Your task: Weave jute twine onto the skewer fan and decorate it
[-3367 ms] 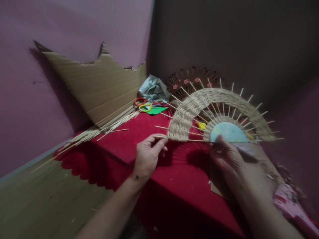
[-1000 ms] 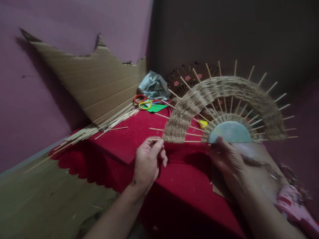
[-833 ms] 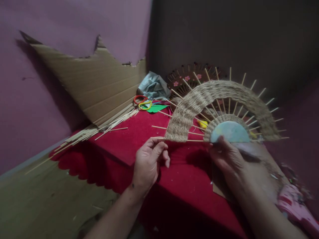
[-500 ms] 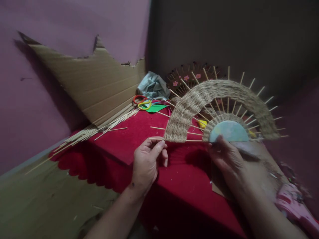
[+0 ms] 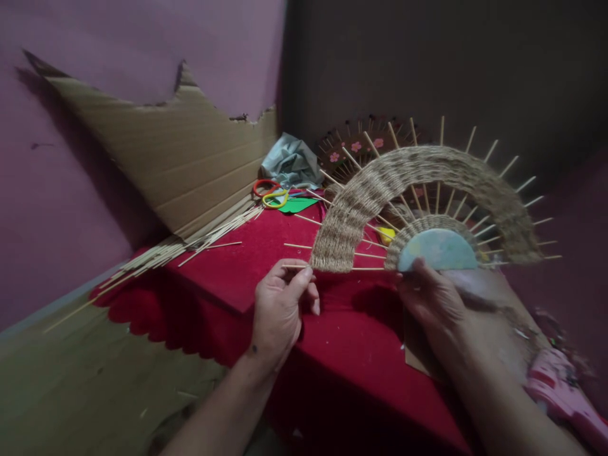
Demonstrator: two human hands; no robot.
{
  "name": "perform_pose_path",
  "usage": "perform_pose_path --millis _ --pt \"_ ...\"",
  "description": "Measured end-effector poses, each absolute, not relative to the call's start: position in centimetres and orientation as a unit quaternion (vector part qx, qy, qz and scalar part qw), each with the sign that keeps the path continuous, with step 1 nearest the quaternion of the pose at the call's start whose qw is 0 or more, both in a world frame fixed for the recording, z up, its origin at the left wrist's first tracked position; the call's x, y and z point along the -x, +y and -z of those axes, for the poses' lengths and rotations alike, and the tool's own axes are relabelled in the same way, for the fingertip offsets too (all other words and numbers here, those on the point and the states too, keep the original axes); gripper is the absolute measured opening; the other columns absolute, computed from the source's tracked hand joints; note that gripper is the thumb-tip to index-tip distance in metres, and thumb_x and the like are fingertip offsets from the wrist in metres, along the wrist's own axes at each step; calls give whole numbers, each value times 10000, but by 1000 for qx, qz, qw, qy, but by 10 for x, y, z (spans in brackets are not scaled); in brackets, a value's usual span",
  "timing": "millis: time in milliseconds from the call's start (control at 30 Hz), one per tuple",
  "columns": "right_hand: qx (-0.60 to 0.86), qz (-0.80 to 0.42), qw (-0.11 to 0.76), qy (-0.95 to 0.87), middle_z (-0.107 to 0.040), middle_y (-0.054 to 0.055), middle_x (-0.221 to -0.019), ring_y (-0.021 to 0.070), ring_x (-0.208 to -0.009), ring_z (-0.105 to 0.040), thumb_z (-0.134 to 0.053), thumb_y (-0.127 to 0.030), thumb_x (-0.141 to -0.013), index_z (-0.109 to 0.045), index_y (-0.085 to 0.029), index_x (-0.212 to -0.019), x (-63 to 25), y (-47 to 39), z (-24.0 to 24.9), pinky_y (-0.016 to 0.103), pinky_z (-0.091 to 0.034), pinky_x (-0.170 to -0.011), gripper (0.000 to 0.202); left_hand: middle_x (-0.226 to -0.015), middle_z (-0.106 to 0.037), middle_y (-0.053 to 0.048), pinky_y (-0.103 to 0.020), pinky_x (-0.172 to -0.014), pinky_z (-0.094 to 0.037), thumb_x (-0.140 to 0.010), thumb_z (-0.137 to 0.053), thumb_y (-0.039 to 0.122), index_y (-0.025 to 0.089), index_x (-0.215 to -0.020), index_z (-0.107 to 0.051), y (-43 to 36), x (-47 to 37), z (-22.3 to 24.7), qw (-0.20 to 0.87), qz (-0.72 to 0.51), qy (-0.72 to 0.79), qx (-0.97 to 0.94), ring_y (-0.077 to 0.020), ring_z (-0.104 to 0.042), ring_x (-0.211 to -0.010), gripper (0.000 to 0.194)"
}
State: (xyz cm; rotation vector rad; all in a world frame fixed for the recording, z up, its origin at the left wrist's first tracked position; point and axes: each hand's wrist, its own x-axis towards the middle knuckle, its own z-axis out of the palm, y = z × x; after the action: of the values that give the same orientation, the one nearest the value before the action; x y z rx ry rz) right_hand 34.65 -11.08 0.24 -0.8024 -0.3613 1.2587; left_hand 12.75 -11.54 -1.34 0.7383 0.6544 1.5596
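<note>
A half-round woven fan [image 5: 394,172] is held up in front of me, its thin sticks radiating from a pale blue-green half disc [image 5: 439,249]. A wide band of twisted fibre cord runs over the sticks, with a narrower woven band around the disc. My left hand [image 5: 285,294] pinches the lowest left stick at the outer band's end. My right hand [image 5: 432,297] grips the half disc at its bottom edge, thumb on the front; the fingers behind are hidden.
Torn cardboard [image 5: 185,164] leans on the wall at left, with loose thin sticks [image 5: 190,248] along its base. Scissors [image 5: 275,198], green sheet [image 5: 299,204] and crumpled grey cloth [image 5: 292,161] lie behind. A flowered fan [image 5: 354,149] stands farther back. A pink glue gun [image 5: 560,386] rests right on the red cloth [image 5: 332,354].
The fan has turned slightly and looks a little wider, its right end shifted outward to the right. Both hands keep their grip in nearly the same place.
</note>
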Motion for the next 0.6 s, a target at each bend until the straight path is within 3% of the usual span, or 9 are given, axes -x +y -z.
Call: perform_pose_path --millis 333,600 --pt "361 -540 741 -173 -663 -59 -679 82 -571 -605 -778 -78 -572 -612 -168 -737 -336 -111 -4 198 -530 -534 251 -502 -538 51 -195 -325 -404 -703 -659 139 154 -748 -565 -115 -128 11 608 -683 280 -292 -86 -464 -394 105" --pt "308 -556 761 -131 -673 -69 -635 78 -549 -605 -808 -48 -492 -614 -189 -657 -331 -110 -10 174 -529 -520 291 -624 -616 9 -184 -339 -412 -634 -761 187 114 -893 -593 -116 -124 10 646 -640 285 -302 -73 -493 -421 318"
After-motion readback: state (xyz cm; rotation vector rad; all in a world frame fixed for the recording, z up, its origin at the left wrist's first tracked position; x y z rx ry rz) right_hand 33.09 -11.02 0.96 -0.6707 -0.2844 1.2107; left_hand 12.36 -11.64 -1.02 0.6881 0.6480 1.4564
